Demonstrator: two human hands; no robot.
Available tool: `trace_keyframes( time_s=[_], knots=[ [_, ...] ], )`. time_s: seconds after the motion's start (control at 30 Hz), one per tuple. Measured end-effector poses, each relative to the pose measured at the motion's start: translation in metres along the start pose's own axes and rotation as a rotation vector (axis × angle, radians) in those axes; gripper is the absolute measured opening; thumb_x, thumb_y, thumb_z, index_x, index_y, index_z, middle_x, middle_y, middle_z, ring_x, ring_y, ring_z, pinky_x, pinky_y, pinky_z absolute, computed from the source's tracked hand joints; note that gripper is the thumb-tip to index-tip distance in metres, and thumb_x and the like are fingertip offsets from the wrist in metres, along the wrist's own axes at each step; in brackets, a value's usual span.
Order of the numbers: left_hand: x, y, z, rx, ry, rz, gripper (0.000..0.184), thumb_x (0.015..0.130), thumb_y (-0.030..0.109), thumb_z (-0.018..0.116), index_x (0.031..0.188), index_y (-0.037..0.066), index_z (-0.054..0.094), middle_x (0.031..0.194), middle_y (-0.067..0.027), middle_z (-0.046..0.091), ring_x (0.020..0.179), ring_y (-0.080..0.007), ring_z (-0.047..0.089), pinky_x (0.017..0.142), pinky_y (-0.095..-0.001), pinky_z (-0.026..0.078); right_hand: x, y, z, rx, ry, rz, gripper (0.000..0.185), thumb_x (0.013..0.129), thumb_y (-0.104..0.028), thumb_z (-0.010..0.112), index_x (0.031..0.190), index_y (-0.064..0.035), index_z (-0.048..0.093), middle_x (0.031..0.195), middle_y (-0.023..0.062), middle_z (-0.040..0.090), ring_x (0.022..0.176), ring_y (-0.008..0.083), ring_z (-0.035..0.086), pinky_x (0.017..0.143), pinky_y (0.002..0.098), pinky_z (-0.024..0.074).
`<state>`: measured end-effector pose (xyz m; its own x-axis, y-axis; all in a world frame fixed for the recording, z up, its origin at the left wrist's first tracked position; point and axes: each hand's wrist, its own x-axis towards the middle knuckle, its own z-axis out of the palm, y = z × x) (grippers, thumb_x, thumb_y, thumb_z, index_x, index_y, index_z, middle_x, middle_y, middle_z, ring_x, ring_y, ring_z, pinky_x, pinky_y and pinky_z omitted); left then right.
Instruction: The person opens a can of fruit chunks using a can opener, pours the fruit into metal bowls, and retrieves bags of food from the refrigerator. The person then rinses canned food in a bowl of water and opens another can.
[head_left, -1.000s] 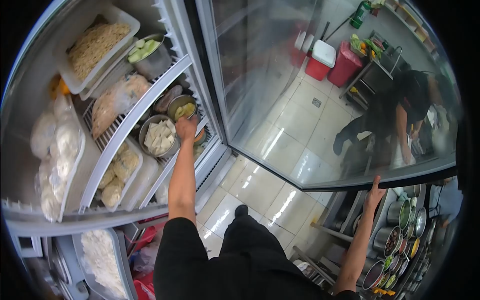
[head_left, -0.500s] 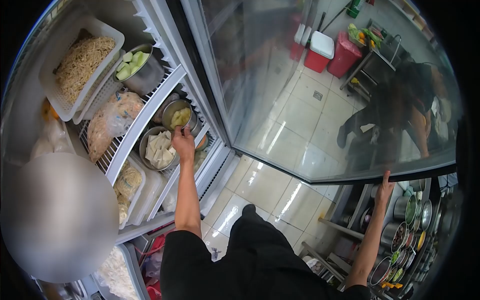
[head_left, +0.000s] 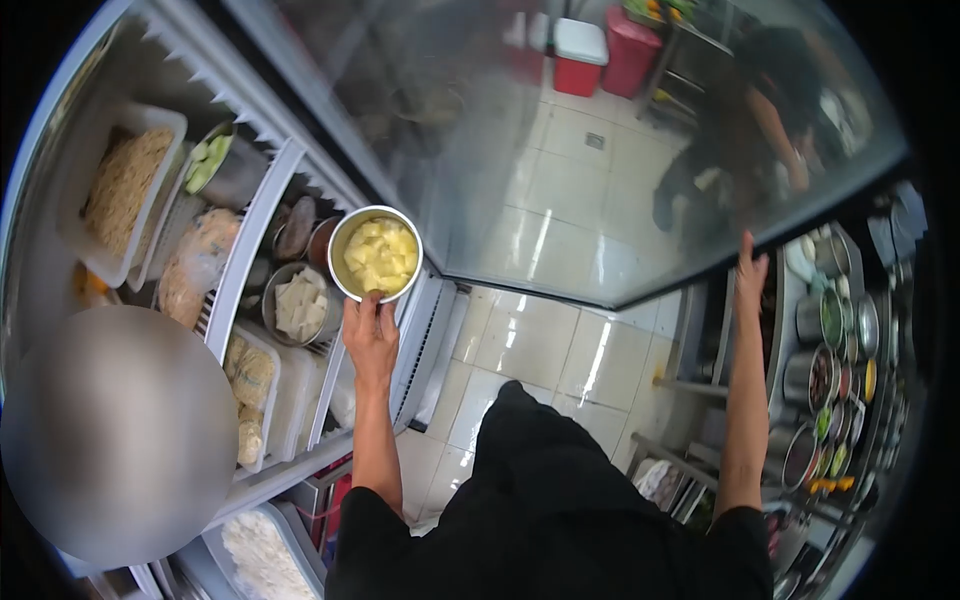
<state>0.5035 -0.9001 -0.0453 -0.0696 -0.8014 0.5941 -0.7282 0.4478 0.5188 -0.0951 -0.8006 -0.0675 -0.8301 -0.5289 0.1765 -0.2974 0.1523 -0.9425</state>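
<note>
My left hand (head_left: 371,338) is closed on the near rim of a round metal pot (head_left: 338,270) holding yellow chunks that look like cut potato. The pot is in front of the fridge shelf, close to the door frame. My right hand (head_left: 751,278) is at the lower edge of the glass fridge door (head_left: 560,200), its visible fingers stretched and apart, one fingertip touching the edge. Beside the pot, on the shelf, stands a metal bowl (head_left: 268,305) of pale flat pieces. Behind it sits a dark container (head_left: 295,228), partly hidden.
On the upper shelf (head_left: 262,215) are a white basket (head_left: 165,190) of shredded food, a metal pot (head_left: 240,172) of green pieces and a bag (head_left: 205,255) of food. To the right, a counter (head_left: 785,345) carries several metal pots. Wet tiles (head_left: 525,340) cover the floor.
My left hand has lifted the pot of yellow chunks off the shelf and brought it out toward me. My right hand remains at the door edge, and the view has shifted.
</note>
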Motion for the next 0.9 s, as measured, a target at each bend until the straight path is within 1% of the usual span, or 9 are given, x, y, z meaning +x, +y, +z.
trace_keyframes(
  time_s=[0.2, 0.3, 0.37, 0.4, 0.47, 0.57, 0.7, 0.8, 0.9],
  knots=[
    [-0.039, 0.103, 0.027, -0.236, -0.214, 0.129, 0.017, 0.08, -0.008, 0.067, 0.095, -0.002, 0.063, 0.093, -0.0163, 0.062, 0.078, -0.0277, 0.063, 0.065, -0.0325, 0.052, -0.014, -0.012, 0.003, -0.224, -0.096, 0.069, 0.073, 0.089, -0.057, 0.061, 0.123, 0.0077, 0.055, 0.118, 0.0216, 0.062, 0.106, 0.032, 0.06, 0.094, 0.0389, 0.0447],
    [-0.083, 0.139, 0.054, -0.407, -0.421, 0.088, 0.013, 0.083, -0.006, 0.067, 0.094, -0.003, 0.062, 0.094, -0.0135, 0.063, 0.078, -0.0209, 0.064, 0.063, -0.0296, 0.051, -0.034, 0.011, 0.009, -0.2, 0.034, -0.054, 0.073, 0.087, -0.053, 0.064, 0.136, -0.0023, 0.048, 0.13, 0.0193, 0.057, 0.12, 0.0318, 0.053, 0.104, 0.0394, 0.0408],
    [-0.117, 0.159, 0.073, -0.566, -0.556, -0.003, 0.011, 0.084, -0.006, 0.066, 0.094, -0.003, 0.062, 0.092, -0.01, 0.062, 0.077, -0.016, 0.065, 0.063, -0.0275, 0.051, -0.063, 0.021, -0.012, -0.126, -0.121, -0.17, 0.076, 0.084, -0.055, 0.066, 0.141, -0.0096, 0.045, 0.132, 0.0173, 0.056, 0.12, 0.0306, 0.055, 0.103, 0.0391, 0.043],
    [-0.135, 0.174, 0.083, -0.631, -0.626, -0.036, 0.011, 0.085, -0.005, 0.066, 0.094, -0.003, 0.062, 0.091, -0.0095, 0.062, 0.076, -0.0154, 0.065, 0.063, -0.0271, 0.052, -0.079, 0.017, -0.035, 0.034, -0.337, 0.0, 0.066, 0.086, -0.049, 0.069, 0.136, -0.0094, 0.053, 0.138, 0.0141, 0.054, 0.122, 0.0295, 0.056, 0.102, 0.0382, 0.0436],
    [-0.165, 0.198, 0.087, -0.715, -0.771, -0.135, 0.01, 0.085, -0.005, 0.066, 0.094, -0.004, 0.063, 0.09, -0.0084, 0.061, 0.073, -0.0144, 0.066, 0.063, -0.0263, 0.053, -0.125, 0.042, -0.07, -0.078, -0.452, -0.005, 0.061, 0.086, -0.05, 0.068, 0.131, -0.0085, 0.056, 0.127, 0.0126, 0.062, 0.114, 0.0286, 0.061, 0.098, 0.0384, 0.0466],
    [-0.196, 0.264, 0.099, -0.816, -0.928, -0.106, 0.01, 0.085, -0.004, 0.067, 0.094, -0.005, 0.062, 0.087, -0.0087, 0.061, 0.069, -0.015, 0.067, 0.062, -0.0257, 0.054, -0.227, 0.114, -0.133, -0.151, -0.346, 0.065, 0.059, 0.084, -0.055, 0.066, 0.119, -0.0076, 0.062, 0.112, 0.0182, 0.066, 0.105, 0.0345, 0.063, 0.091, 0.0406, 0.0494],
    [-0.214, 0.354, 0.118, -0.825, -1.085, 0.182, 0.012, 0.085, -0.002, 0.068, 0.095, -0.006, 0.061, 0.084, -0.0104, 0.061, 0.068, -0.0156, 0.067, 0.06, -0.0258, 0.055, -0.39, 0.145, -0.24, -0.524, -0.597, 0.502, 0.078, 0.086, -0.065, 0.057, 0.134, -0.0038, 0.053, 0.124, 0.0204, 0.061, 0.116, 0.0388, 0.057, 0.101, 0.043, 0.0433],
    [-0.224, 0.42, 0.144, -0.9, -1.178, 0.331, 0.013, 0.083, -0.002, 0.07, 0.092, -0.004, 0.061, 0.078, -0.008, 0.061, 0.065, -0.0134, 0.065, 0.058, -0.0239, 0.052, -0.46, 0.144, -0.299, -0.243, -0.786, 0.894, 0.067, 0.087, -0.06, 0.06, 0.12, -0.0017, 0.063, 0.118, 0.0224, 0.064, 0.113, 0.0378, 0.059, 0.097, 0.043, 0.045],
    [-0.23, 0.501, 0.168, -0.918, -1.178, 0.544, 0.019, 0.078, 0.002, 0.077, 0.087, -0.004, 0.062, 0.073, -0.0086, 0.06, 0.059, -0.0134, 0.059, 0.054, -0.0255, 0.047, -0.443, 0.085, -0.354, -0.273, -0.451, 0.836, 0.056, 0.085, -0.052, 0.067, 0.113, -0.0031, 0.068, 0.111, 0.0222, 0.066, 0.109, 0.0367, 0.062, 0.095, 0.0422, 0.0465]
  ],
)
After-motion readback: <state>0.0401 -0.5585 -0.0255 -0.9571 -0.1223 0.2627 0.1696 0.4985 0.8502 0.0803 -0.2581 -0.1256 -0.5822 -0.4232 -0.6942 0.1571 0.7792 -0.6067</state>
